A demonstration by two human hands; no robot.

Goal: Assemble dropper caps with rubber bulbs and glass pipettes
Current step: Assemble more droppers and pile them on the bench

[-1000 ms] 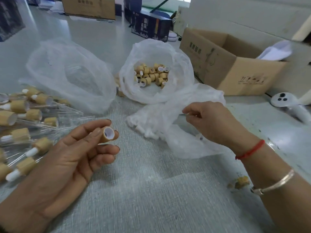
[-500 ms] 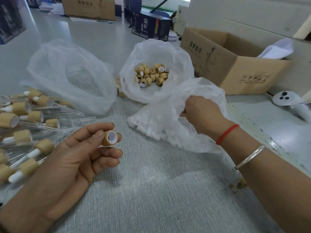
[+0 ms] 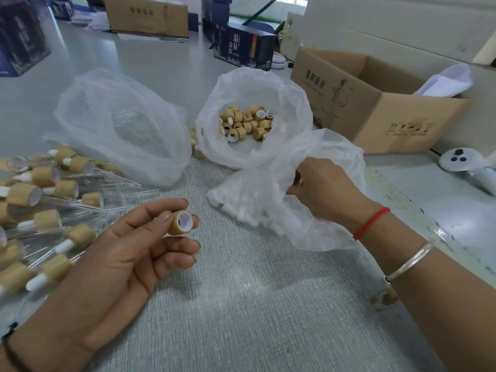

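Observation:
My left hand (image 3: 126, 253) pinches a bamboo-coloured dropper cap (image 3: 180, 222) between thumb and fingers, its white-lined opening facing right. My right hand (image 3: 323, 190) reaches into the mouth of a clear plastic bag (image 3: 316, 224) of white rubber bulbs (image 3: 241, 202); its fingertips are hidden by the plastic, so what they grip cannot be told. An open bag (image 3: 252, 84) behind it holds several loose caps (image 3: 247, 122). Finished droppers with glass pipettes (image 3: 53, 200) lie piled at the left.
Another crumpled clear bag (image 3: 118, 124) sits at centre left with pipettes inside. An open cardboard box (image 3: 375, 108) stands at the right, a white controller (image 3: 467, 165) beside it. Dark boxes (image 3: 241, 47) and a carton (image 3: 145, 14) stand at the back.
My right hand moved up and left from beside the bulb bag into its opening. The left hand kept hold of the cap and barely shifted.

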